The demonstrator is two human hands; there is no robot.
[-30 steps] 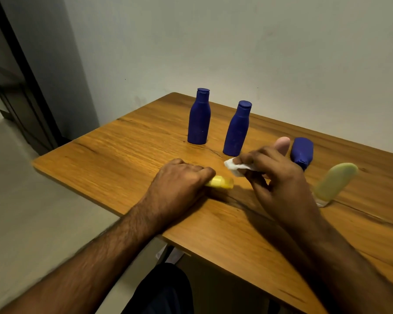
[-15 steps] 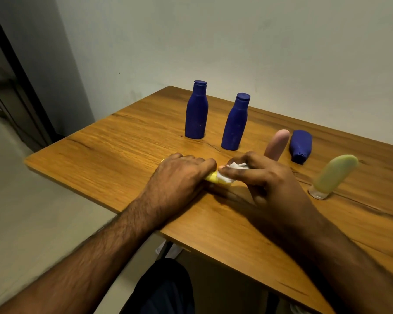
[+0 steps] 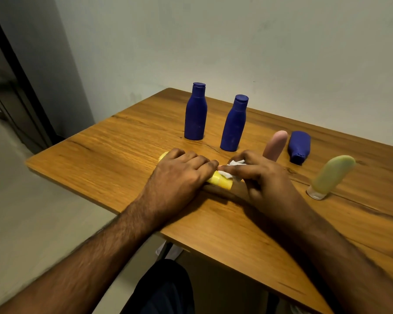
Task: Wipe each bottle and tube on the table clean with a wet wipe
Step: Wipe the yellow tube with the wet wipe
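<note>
The yellow tube (image 3: 220, 181) lay on its side on the worktop (image 3: 114, 155), near the front edge, and the left hand (image 3: 182, 175) sat right over it, fingers curled down round the body so only the capped end and a sliver of the far end showed. The right hand (image 3: 263, 177) came in from the other side with the wet wipe (image 3: 235, 165) pinched between thumb and fingers, the white wad touching the tube at its exposed end.

It looked a light, soft-walled plastic thing, the sort that would roll or skid on the smooth wood if not held down. A damp wipe would likely make it slicker, so the sensible hold seemed to be the middle of the body, leaving the ends free for wiping. Squeezing hard could dent it or push at the cap.

Behind stood two upright blue bottles (image 3: 196, 114) (image 3: 234, 125), a third blue bottle (image 3: 298, 147) lying on its side, a pink tube (image 3: 276, 143) and a pale green tube (image 3: 331, 175) standing cap-down.
</note>
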